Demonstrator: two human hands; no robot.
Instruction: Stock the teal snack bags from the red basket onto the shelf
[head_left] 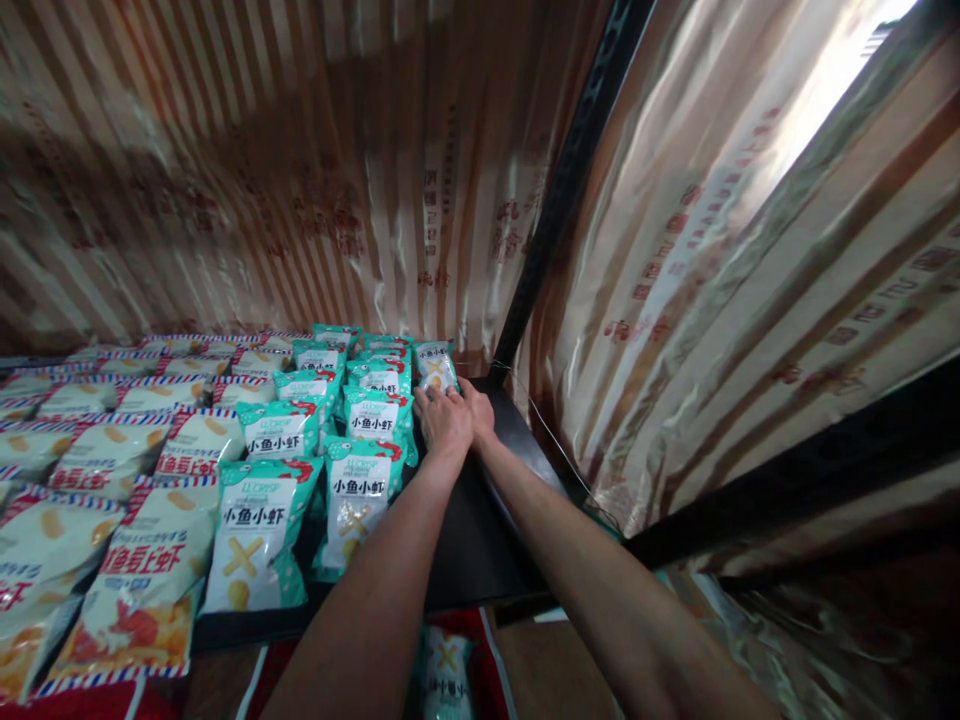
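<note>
A small teal and white snack bag [436, 368] stands at the back right of a black shelf [480, 545]. Both my hands are at its lower front: my left hand [445, 420] on its left side, my right hand [478, 408] on its right, with the two hands touching. The fingers of both curl against the bag, and their tips are partly hidden. Left of my hands, two rows of teal bags run from front to back, one ending in a front bag [358, 505], the other in another front bag [255, 540].
Several red and white snack bags [142, 570] fill the shelf's left side. A black metal post [559, 200] rises at the back right corner. Striped plastic sheeting [375, 180] hangs behind and at the right. Below the shelf, another teal bag [448, 675] lies by red material.
</note>
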